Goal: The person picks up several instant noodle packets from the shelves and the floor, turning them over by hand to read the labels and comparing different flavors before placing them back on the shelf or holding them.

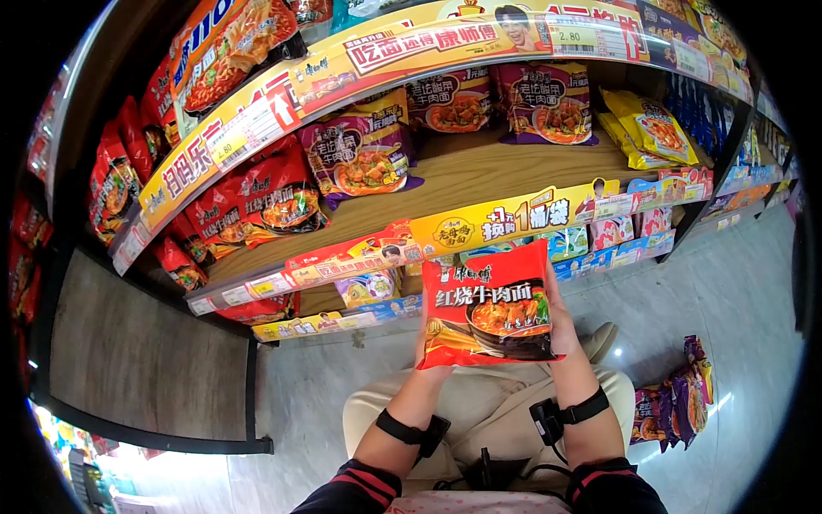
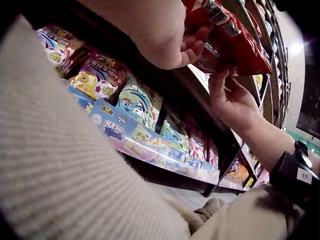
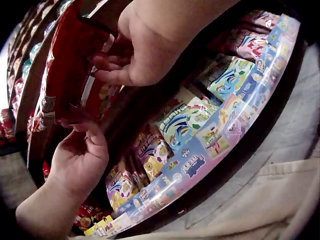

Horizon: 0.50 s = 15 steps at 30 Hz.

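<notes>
A red instant-noodle pack (image 1: 490, 304) with a picture of a noodle bowl is held upright in front of the shelves, printed face toward me. My left hand (image 1: 425, 349) grips its left edge, with the fingers behind the pack. My right hand (image 1: 561, 327) grips the right edge. In the left wrist view the left hand (image 2: 172, 42) curls round the pack (image 2: 235, 42), with the right hand (image 2: 227, 97) under it. Seen from the right wrist, the right hand (image 3: 127, 57) holds the pack (image 3: 67, 70) and the left hand (image 3: 80, 152) holds its lower corner.
A wooden shelf (image 1: 488, 176) at hand height carries purple packs (image 1: 364, 158), red packs (image 1: 274, 201) and yellow packs (image 1: 651, 128). Small colourful packs (image 2: 135, 102) fill the bottom shelf. More packs (image 1: 676, 403) lie on the grey floor at right. My knees are bent below.
</notes>
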Available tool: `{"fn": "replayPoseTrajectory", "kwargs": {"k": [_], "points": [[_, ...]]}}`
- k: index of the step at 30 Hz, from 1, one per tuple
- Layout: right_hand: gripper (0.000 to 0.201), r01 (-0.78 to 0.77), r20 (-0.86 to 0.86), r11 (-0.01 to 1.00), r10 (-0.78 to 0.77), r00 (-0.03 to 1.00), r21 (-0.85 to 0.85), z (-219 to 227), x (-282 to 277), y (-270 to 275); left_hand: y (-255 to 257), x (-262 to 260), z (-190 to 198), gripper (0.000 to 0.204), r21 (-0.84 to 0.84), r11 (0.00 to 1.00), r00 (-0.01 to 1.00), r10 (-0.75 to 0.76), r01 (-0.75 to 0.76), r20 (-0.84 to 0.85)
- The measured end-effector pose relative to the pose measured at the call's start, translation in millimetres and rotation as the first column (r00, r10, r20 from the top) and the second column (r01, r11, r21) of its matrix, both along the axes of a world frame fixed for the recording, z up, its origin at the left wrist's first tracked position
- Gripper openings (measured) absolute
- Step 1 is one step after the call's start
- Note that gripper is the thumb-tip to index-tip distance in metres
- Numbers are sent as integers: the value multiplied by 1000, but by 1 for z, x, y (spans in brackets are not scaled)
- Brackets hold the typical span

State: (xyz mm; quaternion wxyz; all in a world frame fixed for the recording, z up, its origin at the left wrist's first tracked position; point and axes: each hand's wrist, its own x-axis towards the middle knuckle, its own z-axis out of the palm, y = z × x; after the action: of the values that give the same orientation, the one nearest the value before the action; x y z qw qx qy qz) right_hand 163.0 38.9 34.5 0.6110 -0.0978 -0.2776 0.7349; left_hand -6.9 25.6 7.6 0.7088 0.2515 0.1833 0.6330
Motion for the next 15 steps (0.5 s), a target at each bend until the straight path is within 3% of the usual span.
{"fn": "replayPoseTrajectory", "kwargs": {"k": [3,4,5,7,11,13,15], "points": [[75,10,22,999,-11,1000,30,8,-1,-2,-2,1,0,42,54,997,996,50,-54,76],[76,8,23,999,-9,1000,40,10,-1,-1,1,-4,-4,48,24,1000,983,-4,-1,185],[76,8,24,999,-9,1000,41,9,-2,-1,1,-3,-5,48,24,1000,983,-4,0,185],[77,24,4,999,-24,1000,32,8,-2,0,0,4,12,45,187,961,970,224,-203,-98],[76,5,-12,1000,-5,1000,21,15,-5,-2,-2,6,13,43,205,932,949,312,-299,-36],[73,16,-17,998,-15,1000,66,12,-4,-1,-2,5,12,39,291,887,880,426,-360,-210],[71,21,-5,999,-21,1000,32,5,-4,1,-3,6,13,42,306,883,889,421,-356,-182]]}}
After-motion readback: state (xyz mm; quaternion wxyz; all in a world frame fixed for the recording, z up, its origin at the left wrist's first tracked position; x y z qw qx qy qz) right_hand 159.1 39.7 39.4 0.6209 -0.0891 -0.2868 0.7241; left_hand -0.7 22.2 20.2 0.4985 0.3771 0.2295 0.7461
